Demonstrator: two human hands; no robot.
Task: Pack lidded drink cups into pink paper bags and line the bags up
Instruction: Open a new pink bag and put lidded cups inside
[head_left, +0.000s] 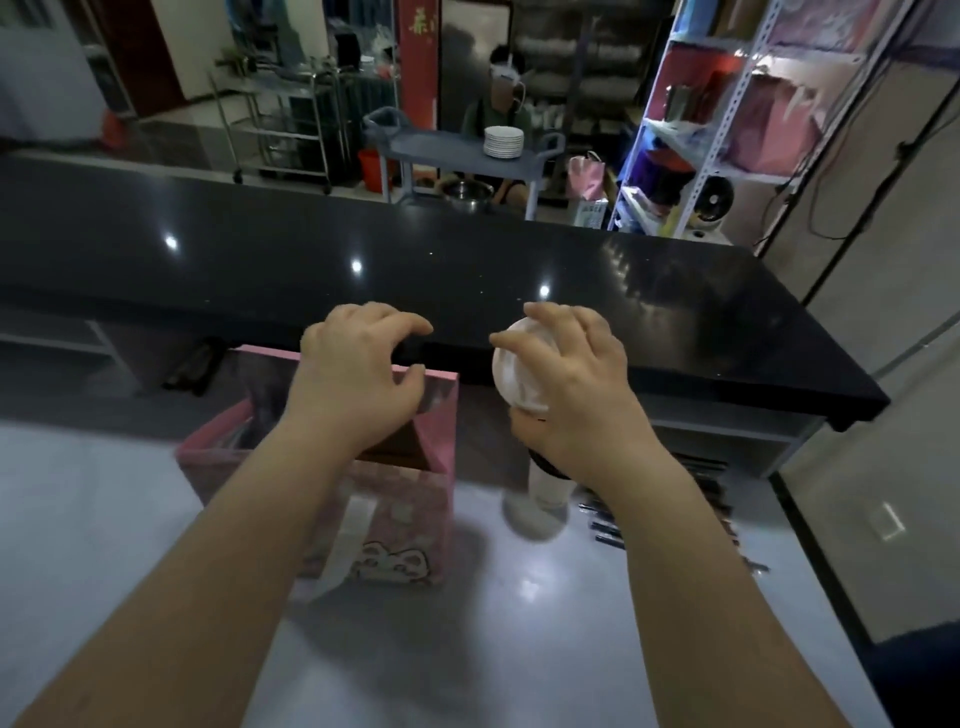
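A pink paper bag (395, 525) with a cartoon print stands open on the steel worktop (104, 519) in front of me. My left hand (358, 374) hovers over the bag's mouth with fingers loosely curled, holding nothing. To the right of the bag my right hand (576, 384) grips a tall drink cup (519, 374) by its white lid, fingers curled over the rim. The cup hangs just above the worktop, its lower body blurred.
A long black counter (363, 249) runs across behind the worktop. Dark straws or sticks (696, 499) lie at the worktop's right edge. Beyond, a person sits behind a grey cart with stacked plates (503, 141), and a shelf rack (727, 130) holds pink bags.
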